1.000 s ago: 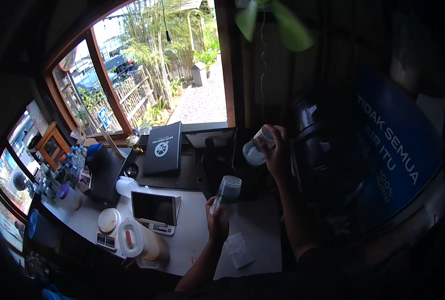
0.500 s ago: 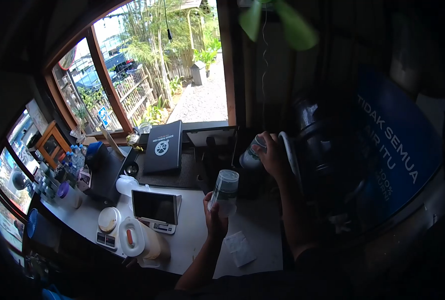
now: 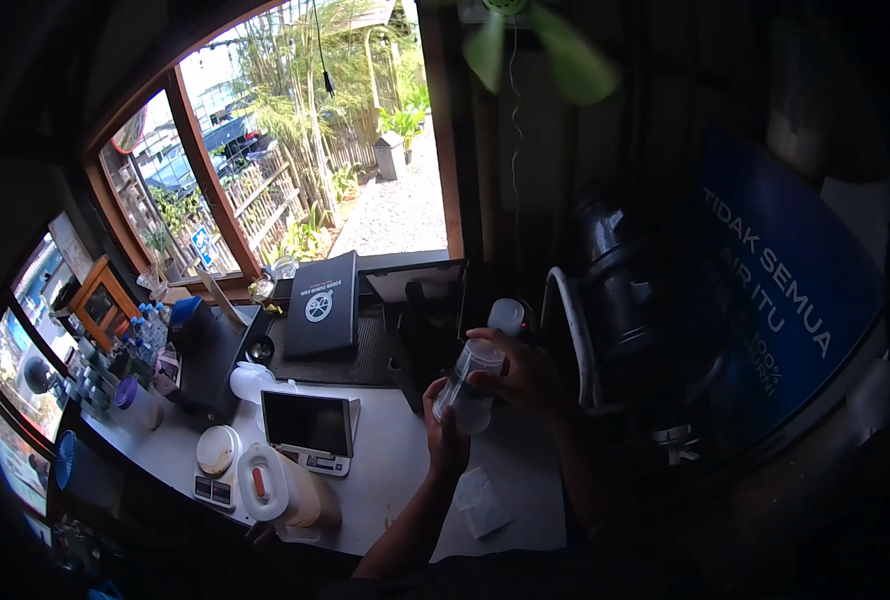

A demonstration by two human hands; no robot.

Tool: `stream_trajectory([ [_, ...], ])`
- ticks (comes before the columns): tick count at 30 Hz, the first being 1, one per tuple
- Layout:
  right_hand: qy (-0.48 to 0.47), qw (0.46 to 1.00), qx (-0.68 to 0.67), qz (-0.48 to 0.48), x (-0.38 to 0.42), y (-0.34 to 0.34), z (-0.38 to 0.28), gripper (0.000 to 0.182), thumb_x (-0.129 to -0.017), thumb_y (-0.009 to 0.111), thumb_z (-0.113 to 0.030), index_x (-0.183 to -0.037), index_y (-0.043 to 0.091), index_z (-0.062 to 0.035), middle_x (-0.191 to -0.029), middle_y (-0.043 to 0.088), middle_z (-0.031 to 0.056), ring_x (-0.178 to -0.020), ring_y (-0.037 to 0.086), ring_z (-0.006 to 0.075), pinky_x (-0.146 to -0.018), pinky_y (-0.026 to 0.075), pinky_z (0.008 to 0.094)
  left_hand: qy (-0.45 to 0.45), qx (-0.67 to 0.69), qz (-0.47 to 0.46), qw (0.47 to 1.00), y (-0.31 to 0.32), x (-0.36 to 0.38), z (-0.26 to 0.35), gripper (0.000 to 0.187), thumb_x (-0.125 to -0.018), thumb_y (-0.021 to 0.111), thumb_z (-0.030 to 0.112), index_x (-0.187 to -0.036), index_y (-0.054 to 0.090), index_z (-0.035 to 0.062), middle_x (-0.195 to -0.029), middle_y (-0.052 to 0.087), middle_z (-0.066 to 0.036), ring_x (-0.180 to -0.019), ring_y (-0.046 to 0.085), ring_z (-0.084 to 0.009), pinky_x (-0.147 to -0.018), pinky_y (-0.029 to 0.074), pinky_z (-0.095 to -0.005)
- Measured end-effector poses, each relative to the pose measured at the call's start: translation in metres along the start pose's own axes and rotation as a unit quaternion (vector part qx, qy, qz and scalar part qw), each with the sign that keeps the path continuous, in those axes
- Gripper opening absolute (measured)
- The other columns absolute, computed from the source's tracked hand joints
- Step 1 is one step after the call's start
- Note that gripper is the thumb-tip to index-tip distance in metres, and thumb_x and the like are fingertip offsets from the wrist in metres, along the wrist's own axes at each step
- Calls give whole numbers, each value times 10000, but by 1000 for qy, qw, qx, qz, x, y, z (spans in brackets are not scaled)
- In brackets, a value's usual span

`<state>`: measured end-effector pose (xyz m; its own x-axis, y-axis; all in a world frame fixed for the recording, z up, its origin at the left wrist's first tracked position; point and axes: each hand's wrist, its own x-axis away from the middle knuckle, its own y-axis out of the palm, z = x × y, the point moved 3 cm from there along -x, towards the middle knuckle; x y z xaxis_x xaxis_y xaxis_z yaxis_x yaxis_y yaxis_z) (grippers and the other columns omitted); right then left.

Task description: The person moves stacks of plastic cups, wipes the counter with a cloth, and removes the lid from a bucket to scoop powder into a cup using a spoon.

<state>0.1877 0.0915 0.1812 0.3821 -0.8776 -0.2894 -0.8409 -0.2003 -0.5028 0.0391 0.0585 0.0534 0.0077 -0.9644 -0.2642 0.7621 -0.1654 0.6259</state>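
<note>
My left hand [image 3: 447, 440] is wrapped around a clear plastic cup [image 3: 461, 404] with a green print, held at a tilt above the counter's right part. My right hand [image 3: 527, 374] has its fingers closed about the upper end of the same cup. Just behind the right hand shows a pale, rounded translucent top [image 3: 508, 316]; its lower part is hidden. On the counter below the cup lies a small white packet or folded tissue [image 3: 482, 502].
A tablet [image 3: 308, 423], a lidded pitcher [image 3: 283, 492] and a small scale with a round lid [image 3: 217, 451] stand to the left on the white counter [image 3: 385, 508]. A black box [image 3: 320, 305] is at the back. A curved metal tube [image 3: 577, 335] rises at right.
My right hand has left the other cup-like container at the back right and come down-left onto the cup in my left hand. That cup is slightly lower and more tilted.
</note>
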Motion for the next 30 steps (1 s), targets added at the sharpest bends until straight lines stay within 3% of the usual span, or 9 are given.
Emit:
stream_trajectory([
  [6, -83, 913, -43, 396, -12, -64, 23, 598, -893, 708, -398, -1347, 489, -75, -1207, 582, 183, -1093, 604, 314, -937, 491, 415, -27, -7, 51, 998, -16, 7, -11, 732, -886, 652, 485, -1387, 315, 70, -1272, 468, -148, -1169, 524, -282, -975, 473, -418],
  [9, -77, 907, 183, 372, -35, -65, 27, 617, -890, 709, -391, -1356, 475, -62, -1182, 579, 191, -1109, 592, 329, -942, 480, 424, -36, 13, 68, 997, -26, 17, -16, 661, -898, 635, 427, -1366, 331, 72, -1274, 474, -146, -1158, 525, -276, -969, 474, -427],
  [13, -138, 912, 189, 337, -65, -33, 41, 610, -876, 713, -401, -1327, 491, -56, -1145, 609, 191, -1118, 601, 346, -960, 470, 436, -27, 25, 72, 997, -34, 17, -18, 644, -905, 648, 398, -1357, 335, 62, -1252, 467, -151, -1144, 527, -265, -967, 476, -398],
  [18, -33, 970, 164, 177, -82, -7, 63, 628, -876, 631, -547, -1330, 528, -126, -1301, 547, 225, -1214, 548, 381, -1004, 443, 495, -16, 17, 93, 995, -37, 20, -3, 686, -895, 651, 455, -1357, 329, 63, -1262, 464, -152, -1148, 522, -271, -973, 468, -412],
  [21, -52, 862, 456, 215, -64, 10, 83, 701, -898, 518, -641, -1383, 501, -135, -1406, 427, 241, -1328, 423, 410, -1075, 337, 587, 4, 3, 89, 996, -41, 15, 4, 745, -882, 653, 525, -1365, 319, 65, -1270, 460, -155, -1164, 515, -280, -979, 464, -427],
  [22, -20, 891, 416, 182, -58, 6, 77, 733, -910, 450, -678, -1422, 475, -155, -1490, 309, 241, -1408, 293, 429, -1118, 221, 645, 5, 1, 86, 996, -40, 15, 6, 765, -878, 650, 549, -1369, 314, 67, -1275, 457, -156, -1174, 512, -285, -984, 462, -433],
  [25, -113, 912, 309, 244, -23, 5, 23, 740, -908, 456, -682, -1414, 481, -143, -1495, 327, 242, -1413, 314, 406, -1127, 246, 614, 5, -7, 66, 998, -33, 12, 2, 809, -874, 635, 595, -1387, 295, 70, -1292, 449, -159, -1203, 503, -297, -1008, 450, -444],
  [29, -20, 1000, -14, 5, 6, 30, 12, 810, -835, 642, -641, -1427, 453, -121, -1386, 483, 206, -1293, 484, 366, -1073, 388, 496, 1, 19, 26, 999, -7, 4, -5, 823, -885, 611, 611, -1414, 275, 77, -1311, 435, -167, -1227, 494, -310, -1041, 430, -448],
  [30, -15, 998, 49, 37, 9, 18, 7, 810, -817, 731, -546, -1425, 443, -94, -1330, 531, 186, -1246, 526, 347, -1059, 406, 473, -5, 12, -14, 1000, -7, 1, -8, 827, -906, 592, 593, -1448, 226, 87, -1387, 389, -187, -1279, 470, -326, -1061, 413, -460],
])
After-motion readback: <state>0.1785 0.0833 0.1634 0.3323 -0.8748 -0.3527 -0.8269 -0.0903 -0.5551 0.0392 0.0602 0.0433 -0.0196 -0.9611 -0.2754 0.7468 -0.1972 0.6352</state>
